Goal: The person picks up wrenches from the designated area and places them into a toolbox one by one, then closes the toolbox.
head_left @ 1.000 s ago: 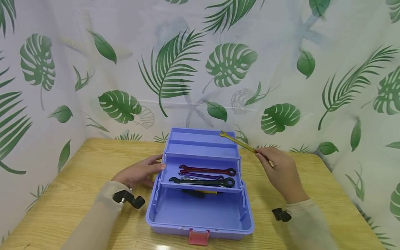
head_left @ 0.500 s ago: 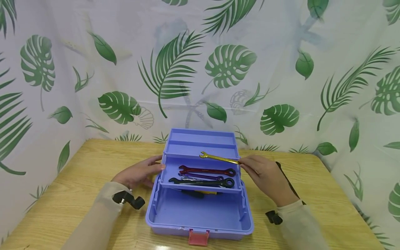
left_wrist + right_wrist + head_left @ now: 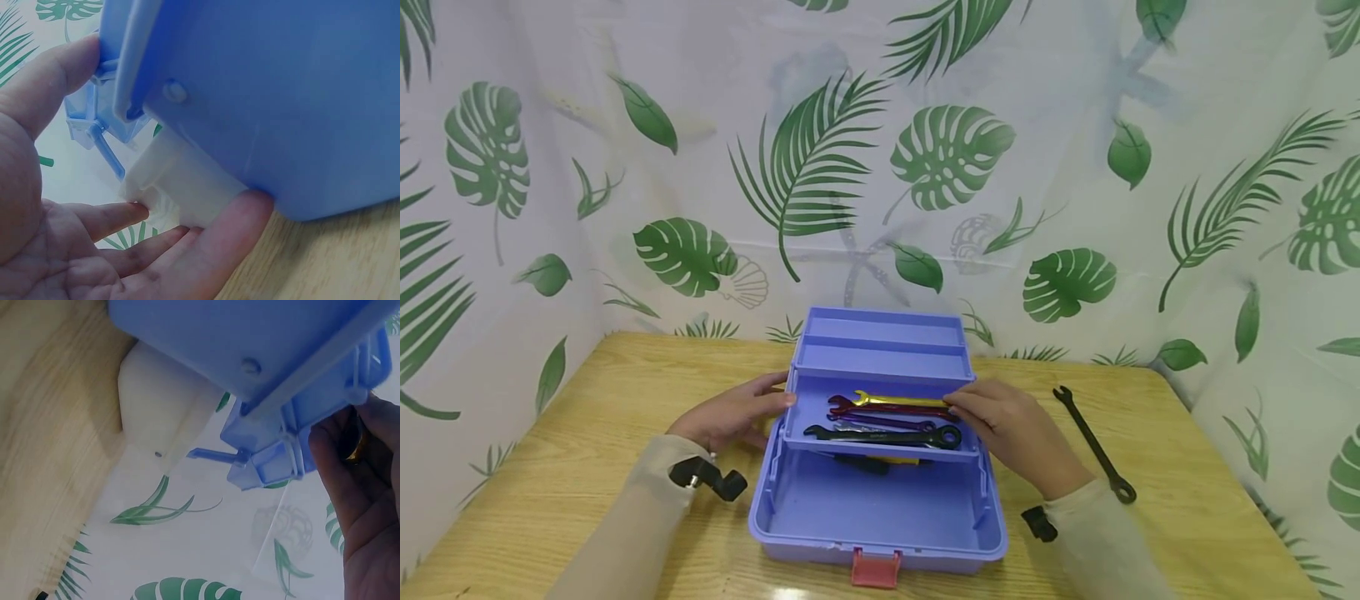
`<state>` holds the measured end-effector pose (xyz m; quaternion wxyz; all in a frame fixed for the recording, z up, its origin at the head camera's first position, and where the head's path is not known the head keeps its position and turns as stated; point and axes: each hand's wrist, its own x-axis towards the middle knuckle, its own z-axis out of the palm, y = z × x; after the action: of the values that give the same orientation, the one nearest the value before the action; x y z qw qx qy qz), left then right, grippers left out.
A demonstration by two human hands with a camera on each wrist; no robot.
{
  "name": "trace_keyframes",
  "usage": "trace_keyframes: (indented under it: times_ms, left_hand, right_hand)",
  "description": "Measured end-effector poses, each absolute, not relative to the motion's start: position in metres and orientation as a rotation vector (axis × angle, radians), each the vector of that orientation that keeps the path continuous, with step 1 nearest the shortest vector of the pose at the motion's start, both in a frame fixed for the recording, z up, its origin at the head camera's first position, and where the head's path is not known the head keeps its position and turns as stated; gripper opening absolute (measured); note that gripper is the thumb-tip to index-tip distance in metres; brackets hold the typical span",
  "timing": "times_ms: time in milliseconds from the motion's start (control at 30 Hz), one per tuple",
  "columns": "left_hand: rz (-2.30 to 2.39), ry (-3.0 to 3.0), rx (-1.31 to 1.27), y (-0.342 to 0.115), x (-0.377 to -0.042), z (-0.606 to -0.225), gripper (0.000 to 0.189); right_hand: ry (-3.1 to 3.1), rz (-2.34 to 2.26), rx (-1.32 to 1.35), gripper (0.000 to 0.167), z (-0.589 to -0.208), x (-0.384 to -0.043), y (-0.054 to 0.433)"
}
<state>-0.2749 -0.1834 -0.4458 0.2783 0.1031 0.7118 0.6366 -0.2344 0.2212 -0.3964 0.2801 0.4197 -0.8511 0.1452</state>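
My right hand [image 3: 1011, 429] pinches the ring end of a yellow combination wrench [image 3: 898, 401], which lies along the upper tray of a blue toolbox [image 3: 880, 508]. In the right wrist view a gold glint of the wrench [image 3: 356, 452] shows between thumb and fingers. Below it in the tray lie a red wrench [image 3: 887, 409], a purple wrench [image 3: 895, 422], a silver one mostly covered, and a black wrench [image 3: 880, 436]. My left hand [image 3: 730, 412] steadies the box's left side, its thumb [image 3: 78, 62] at the tray's edge and its fingers extended along the wall.
Another black wrench [image 3: 1093, 446] lies on the wooden table [image 3: 647, 375] right of the toolbox. Under the tray, dark and yellow tool handles [image 3: 868, 463] show. A red latch [image 3: 876, 569] hangs at the front. A cream-coloured panel [image 3: 162, 400] stands behind the box.
My right hand has moved left and down, bringing the yellow wrench from above the table's right side into the tray. The black wrench on the table has come into view. My left hand stays put.
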Motion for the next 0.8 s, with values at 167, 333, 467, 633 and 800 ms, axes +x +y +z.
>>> trace_keyframes:
  times_ms: [167, 333, 467, 633, 800]
  left_hand:
    - [1.694, 1.933, 0.270, -0.183, -0.275, -0.446, 0.079]
    - [1.688, 1.950, 0.256, -0.183, -0.273, -0.444, 0.080]
    - [1.698, 1.943, 0.259, -0.184, -0.273, -0.444, 0.080]
    - [1.704, 1.928, 0.266, -0.185, -0.274, -0.445, 0.080]
    - [1.703, 1.922, 0.275, -0.184, -0.275, -0.446, 0.080]
  right_hand:
    - [-2.346, 0.327, 1.177, 0.020, -0.392, -0.235, 0.210]
    - [-2.368, 0.306, 1.198, 0.019, -0.388, -0.236, 0.201]
    - [-2.409, 0.321, 1.215, 0.018, -0.386, -0.238, 0.197]
    - [-2.439, 0.305, 1.223, 0.015, -0.385, -0.239, 0.194]
    - [-2.449, 0.300, 1.214, 0.014, -0.388, -0.242, 0.194]
